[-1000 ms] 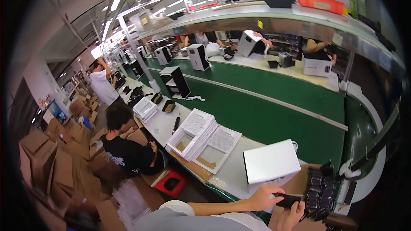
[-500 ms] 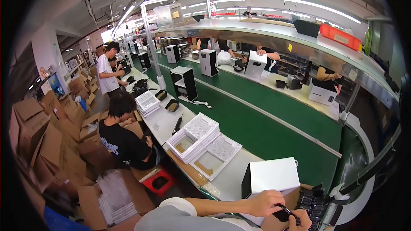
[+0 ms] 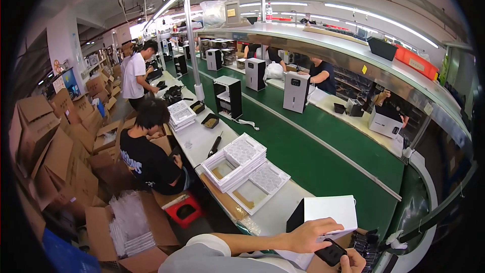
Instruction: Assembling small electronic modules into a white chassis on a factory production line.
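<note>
Low at the right, my right hand (image 3: 353, 261) grips a small black part (image 3: 331, 254) with rounded corners and a glossy face, possibly a panel or cover. My left hand (image 3: 310, 236) is just above it, its thumb close to or touching the part's upper edge. Its fingers stretch forward, apart from the thumb, in front of a white box-shaped appliance housing (image 3: 331, 210) with a black side. Whether those fingers touch the housing I cannot tell. Beside my right hand, several black parts (image 3: 365, 245) lie in a carton, partly hidden.
White frames (image 3: 237, 159) are stacked on the bench to the left, near a black-handled tool (image 3: 215, 145). A green conveyor (image 3: 303, 146) carries upright housings (image 3: 228, 97). A seated person (image 3: 149, 151) works at left, by a red stool (image 3: 184, 211) and open cartons (image 3: 146, 227).
My left fingers have lifted off the black part and spread forward, while the part has turned its face up in my right hand. Across the conveyor, a housing now stands upright. The view shifted slightly.
</note>
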A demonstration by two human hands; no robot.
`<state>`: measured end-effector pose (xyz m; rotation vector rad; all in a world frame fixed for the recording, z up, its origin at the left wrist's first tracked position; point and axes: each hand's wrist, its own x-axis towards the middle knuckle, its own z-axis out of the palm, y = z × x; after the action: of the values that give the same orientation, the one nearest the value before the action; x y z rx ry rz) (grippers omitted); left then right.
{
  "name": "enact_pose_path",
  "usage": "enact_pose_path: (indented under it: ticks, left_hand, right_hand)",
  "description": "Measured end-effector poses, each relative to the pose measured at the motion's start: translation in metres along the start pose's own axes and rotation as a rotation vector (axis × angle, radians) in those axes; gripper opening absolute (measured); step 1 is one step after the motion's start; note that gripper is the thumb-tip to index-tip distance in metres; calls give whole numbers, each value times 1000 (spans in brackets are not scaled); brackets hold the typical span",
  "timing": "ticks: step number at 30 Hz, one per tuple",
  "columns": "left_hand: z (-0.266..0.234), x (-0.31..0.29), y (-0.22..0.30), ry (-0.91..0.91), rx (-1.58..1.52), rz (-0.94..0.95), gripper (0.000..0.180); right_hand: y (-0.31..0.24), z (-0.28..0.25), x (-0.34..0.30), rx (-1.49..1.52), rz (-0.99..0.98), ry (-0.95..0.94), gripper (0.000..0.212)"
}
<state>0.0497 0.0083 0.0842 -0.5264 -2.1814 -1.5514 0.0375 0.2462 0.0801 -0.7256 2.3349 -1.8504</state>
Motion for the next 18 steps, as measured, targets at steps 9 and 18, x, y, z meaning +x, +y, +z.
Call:
enact_pose_path:
  ticks: [9,18]
  left_hand:
    - [-16,-3,-15,-349,-174,-244,12]
    - [-16,-2,-21,-153,-321,-357,13]
  right_hand:
    - [-15,7,17,-64,-75,-80,13]
    - [9,36,12,141,21,157,18]
